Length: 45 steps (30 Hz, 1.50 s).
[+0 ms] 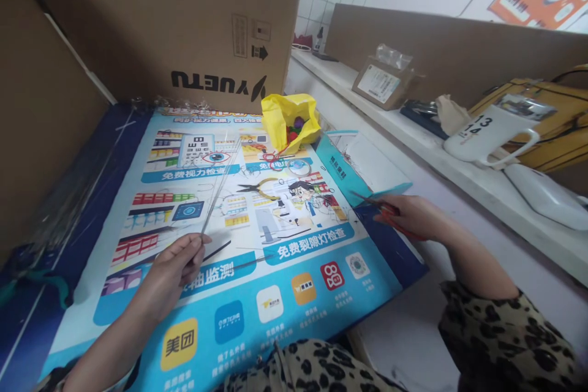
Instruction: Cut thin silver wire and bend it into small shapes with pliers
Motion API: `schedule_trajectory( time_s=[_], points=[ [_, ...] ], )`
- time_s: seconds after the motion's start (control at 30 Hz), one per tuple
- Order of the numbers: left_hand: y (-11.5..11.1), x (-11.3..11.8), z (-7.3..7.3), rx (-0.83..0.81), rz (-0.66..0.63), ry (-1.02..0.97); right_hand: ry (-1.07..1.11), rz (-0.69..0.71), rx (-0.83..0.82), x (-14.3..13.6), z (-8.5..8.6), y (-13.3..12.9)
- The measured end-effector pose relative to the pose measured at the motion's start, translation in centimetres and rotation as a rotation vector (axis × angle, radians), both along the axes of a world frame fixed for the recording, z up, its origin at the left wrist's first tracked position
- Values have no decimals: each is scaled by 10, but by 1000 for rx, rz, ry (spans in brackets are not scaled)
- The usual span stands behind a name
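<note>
My left hand (181, 260) is closed on the lower end of a few thin wires (218, 196), which rise and lean away over the printed poster (151, 337). A short dark strip lies or sticks out near its fingertips; I cannot tell which. At the poster's right edge my right hand (404, 214) grips scissors (383, 205) with red handles, the blades pointing left toward an open teal box (346, 162). Between the hands, pliers (264, 188) with yellow handles rest on the poster, jaws to the left.
A yellow bag (278, 125) with colourful fuzzy pieces stands at the back. Cardboard walls (202, 12) rise behind and left. Many thin wires (68, 208) and teal-handled pliers (50, 282) lie on the left. A white mug (478, 138) and small carton (381, 82) sit on the right ledge.
</note>
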State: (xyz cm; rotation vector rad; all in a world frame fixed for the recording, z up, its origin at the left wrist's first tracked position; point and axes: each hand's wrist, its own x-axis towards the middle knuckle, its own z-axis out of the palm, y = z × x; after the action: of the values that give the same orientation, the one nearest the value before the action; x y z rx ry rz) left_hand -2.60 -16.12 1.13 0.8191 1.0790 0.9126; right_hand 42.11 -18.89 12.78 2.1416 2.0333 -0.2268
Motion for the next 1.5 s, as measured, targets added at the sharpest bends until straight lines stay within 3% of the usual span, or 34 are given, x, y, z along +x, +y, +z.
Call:
schedule_trajectory(
  time_s=[0.13,0.23,0.37,0.47,0.7,1.0,1.27,1.5],
  points=[
    [-1,6,3,47,8,-30,476,53,103,-66,-40,5],
    [-1,13,8,46,-10,-112,622,232,-11,-127,-67,17],
    [1,19,17,61,-14,-178,678,401,-141,-189,-73,37],
    [1,23,22,58,-30,-155,700,494,-166,-212,-68,50],
    [14,31,21,-78,-164,-146,797,590,-256,-218,-75,66],
    [34,26,25,-250,-333,-363,861,593,-304,-211,-77,73],
    [32,23,32,-94,-318,-183,812,596,-300,-211,-81,73],
    [32,19,43,9,-383,0,855,539,-376,-211,-81,71]
  ],
)
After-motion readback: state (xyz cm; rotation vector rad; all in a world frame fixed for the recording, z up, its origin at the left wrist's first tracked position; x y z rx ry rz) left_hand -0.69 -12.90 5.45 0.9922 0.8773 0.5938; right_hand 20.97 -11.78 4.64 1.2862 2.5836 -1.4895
